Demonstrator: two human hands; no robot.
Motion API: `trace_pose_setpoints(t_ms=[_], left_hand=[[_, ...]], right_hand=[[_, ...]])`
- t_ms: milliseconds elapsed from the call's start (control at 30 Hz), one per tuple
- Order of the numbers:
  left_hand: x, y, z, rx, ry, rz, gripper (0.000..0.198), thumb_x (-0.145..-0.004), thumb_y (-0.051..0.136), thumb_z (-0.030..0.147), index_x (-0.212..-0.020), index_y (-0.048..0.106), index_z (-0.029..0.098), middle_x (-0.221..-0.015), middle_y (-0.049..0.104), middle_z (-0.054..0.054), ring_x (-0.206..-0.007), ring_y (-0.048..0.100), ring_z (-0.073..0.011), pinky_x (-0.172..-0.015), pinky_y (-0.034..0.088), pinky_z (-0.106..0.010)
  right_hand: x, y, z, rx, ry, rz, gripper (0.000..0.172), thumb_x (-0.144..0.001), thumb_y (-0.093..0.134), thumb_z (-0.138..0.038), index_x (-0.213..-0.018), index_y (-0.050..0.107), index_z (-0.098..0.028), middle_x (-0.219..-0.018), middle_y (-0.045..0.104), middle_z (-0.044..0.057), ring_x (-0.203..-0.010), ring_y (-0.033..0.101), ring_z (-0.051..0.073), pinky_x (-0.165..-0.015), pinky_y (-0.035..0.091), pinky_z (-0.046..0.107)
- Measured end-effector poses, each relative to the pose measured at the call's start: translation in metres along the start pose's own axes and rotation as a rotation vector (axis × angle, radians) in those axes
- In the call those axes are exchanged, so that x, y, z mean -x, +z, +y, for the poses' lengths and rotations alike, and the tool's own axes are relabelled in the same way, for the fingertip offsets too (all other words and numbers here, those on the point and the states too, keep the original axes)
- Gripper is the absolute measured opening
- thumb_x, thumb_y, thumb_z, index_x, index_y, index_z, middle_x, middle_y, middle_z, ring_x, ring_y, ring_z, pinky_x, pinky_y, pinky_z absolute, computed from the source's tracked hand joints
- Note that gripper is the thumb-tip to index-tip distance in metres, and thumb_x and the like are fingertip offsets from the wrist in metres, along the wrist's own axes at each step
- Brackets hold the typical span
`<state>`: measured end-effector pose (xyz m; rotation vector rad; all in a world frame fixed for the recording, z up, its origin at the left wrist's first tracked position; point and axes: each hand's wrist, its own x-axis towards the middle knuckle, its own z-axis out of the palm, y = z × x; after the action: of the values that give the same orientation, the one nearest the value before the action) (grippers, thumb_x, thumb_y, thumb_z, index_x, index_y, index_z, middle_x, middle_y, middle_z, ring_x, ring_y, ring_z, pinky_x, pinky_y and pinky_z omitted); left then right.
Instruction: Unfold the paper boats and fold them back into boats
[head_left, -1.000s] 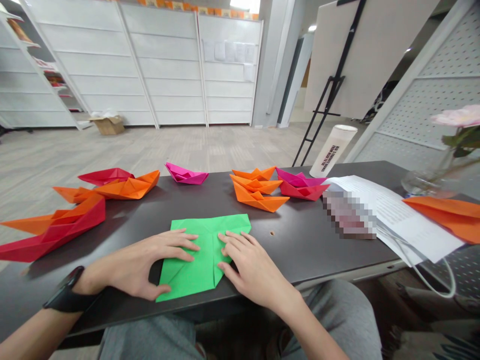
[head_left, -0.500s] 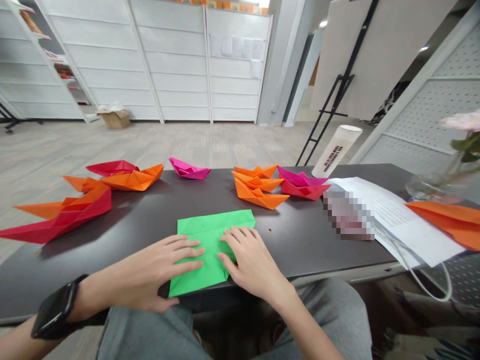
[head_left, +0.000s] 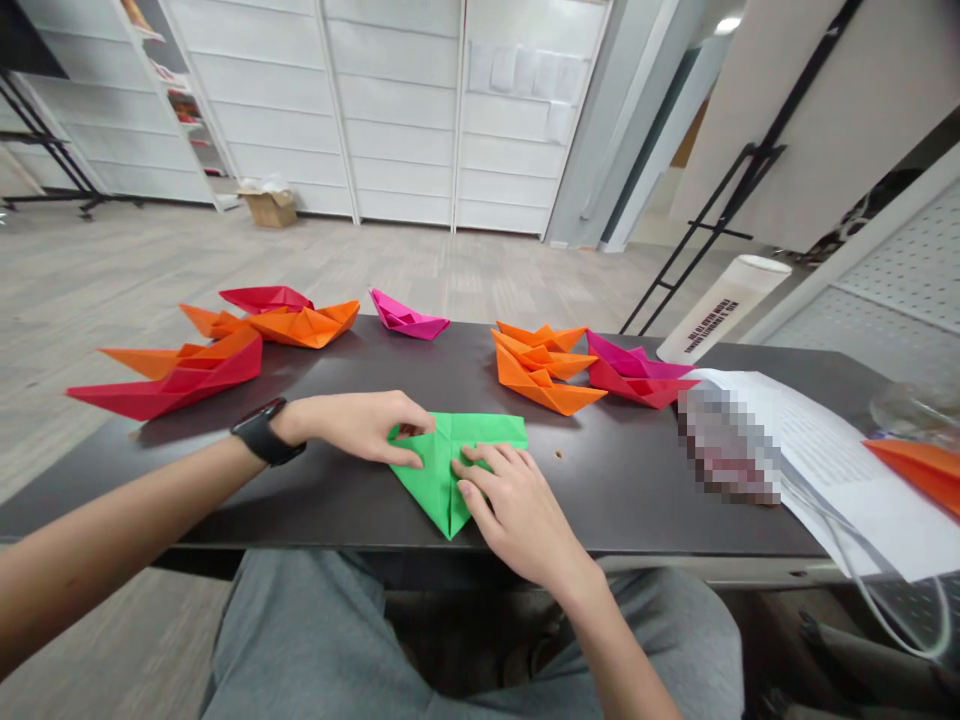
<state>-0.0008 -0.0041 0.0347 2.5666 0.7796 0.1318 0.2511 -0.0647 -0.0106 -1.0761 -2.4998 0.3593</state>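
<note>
A green sheet of folding paper [head_left: 448, 480] lies near the table's front edge, its lower end folded to a point toward me. A crease runs down its middle. My left hand [head_left: 375, 425], with a black watch [head_left: 268, 432] on its wrist, is at the paper's upper left edge. Its fingers are curled and its thumb rests on the paper, closed around that edge. My right hand [head_left: 514, 500] lies over the right side of the paper with fingers stretched out, fingertips touching near the crease. It covers part of the right folded edge.
Red and orange paper boats [head_left: 180, 375] stand at the left of the dark table [head_left: 315, 500]. A pink boat [head_left: 409, 315], orange boats [head_left: 544, 365] and a red boat [head_left: 637, 385] stand farther back. Printed sheets [head_left: 817, 450], a white cylinder [head_left: 724, 310] and a cable [head_left: 892, 630] are at the right.
The paper's lower corners are now folded in, giving a pointed lower end. My left hand has moved up to the upper left edge and curled. My right hand stays on the paper. The view has shifted.
</note>
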Motion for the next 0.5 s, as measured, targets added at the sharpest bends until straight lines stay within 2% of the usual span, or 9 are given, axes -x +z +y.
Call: trace_pose_setpoints(t_ms=[100,200,267,367,500], left_hand=[[-0.005,0.010,-0.010,0.077,-0.040,0.018,0.029,-0.087,0.066,0.040,-0.104,0.059,0.017,-0.078,0.059,0.002,-0.068,0.057,-0.0133,-0.064,0.044,-0.022],[-0.001,0.024,-0.013,0.048,-0.077,0.115,0.038,-0.089,0.064,0.039,-0.120,0.054,0.019,-0.088,0.062,-0.001,-0.078,0.061,-0.0157,-0.071,0.045,-0.024],[0.001,0.032,-0.014,-0.018,-0.035,0.180,0.034,-0.092,0.061,0.037,-0.120,0.055,0.020,-0.092,0.064,-0.003,-0.083,0.061,-0.0173,-0.078,0.044,-0.027],[0.001,0.037,-0.018,-0.155,0.093,0.200,0.023,-0.097,0.053,0.033,-0.115,0.060,0.020,-0.095,0.067,-0.005,-0.088,0.061,-0.0187,-0.086,0.041,-0.032],[-0.001,0.038,-0.021,-0.308,0.176,0.173,0.023,-0.099,0.046,0.025,-0.113,0.065,0.024,-0.091,0.065,-0.006,-0.085,0.060,-0.0189,-0.080,0.040,-0.032]], right_hand=[[-0.001,0.001,0.001,0.006,0.001,-0.009,0.028,-0.101,0.043,-0.024,-0.115,0.067,-0.021,-0.124,0.065,0.008,-0.116,0.055,0.025,-0.100,0.041,0.046],[-0.002,0.003,0.003,-0.005,0.005,-0.022,0.025,-0.099,0.048,-0.023,-0.117,0.064,-0.020,-0.127,0.064,0.008,-0.118,0.054,0.026,-0.101,0.041,0.046],[-0.002,0.004,0.003,-0.020,0.013,-0.022,0.024,-0.098,0.050,-0.023,-0.118,0.063,-0.020,-0.128,0.064,0.008,-0.119,0.054,0.027,-0.102,0.041,0.047],[-0.003,0.004,0.004,-0.031,0.019,-0.021,0.025,-0.098,0.050,-0.024,-0.119,0.063,-0.020,-0.130,0.064,0.008,-0.120,0.054,0.027,-0.103,0.042,0.048],[-0.003,0.004,0.005,-0.020,0.018,-0.046,0.026,-0.098,0.050,-0.025,-0.121,0.063,-0.021,-0.132,0.063,0.008,-0.124,0.052,0.027,-0.104,0.043,0.049]])
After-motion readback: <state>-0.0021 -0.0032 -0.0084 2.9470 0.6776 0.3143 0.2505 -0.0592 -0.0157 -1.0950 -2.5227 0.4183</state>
